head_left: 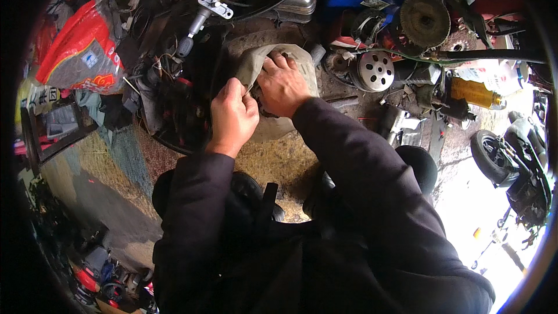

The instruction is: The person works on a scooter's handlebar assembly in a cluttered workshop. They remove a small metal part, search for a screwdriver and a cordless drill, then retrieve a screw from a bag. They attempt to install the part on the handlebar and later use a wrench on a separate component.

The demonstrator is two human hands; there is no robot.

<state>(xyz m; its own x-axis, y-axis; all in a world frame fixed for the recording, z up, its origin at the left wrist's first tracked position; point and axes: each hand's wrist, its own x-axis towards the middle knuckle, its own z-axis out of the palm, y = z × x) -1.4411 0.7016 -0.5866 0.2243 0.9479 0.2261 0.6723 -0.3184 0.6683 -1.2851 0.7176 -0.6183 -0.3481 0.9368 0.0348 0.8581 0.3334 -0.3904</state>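
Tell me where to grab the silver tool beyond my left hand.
Probably by its dark near end, coming from your side with the left hand: the tool lies slantwise, that narrower end toward you, its wide, holed head farther off. That hand pinches the beige sheet, so it should let go first.

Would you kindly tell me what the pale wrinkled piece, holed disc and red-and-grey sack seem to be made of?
Pale wrinkled piece: matte cloth or thin plastic; its soft folds fit either.
Holed disc: probably metal, satin, given its silvery sheen.
Red-and-grey sack: likely plastic, slightly glossy, judging by its shiny creases.
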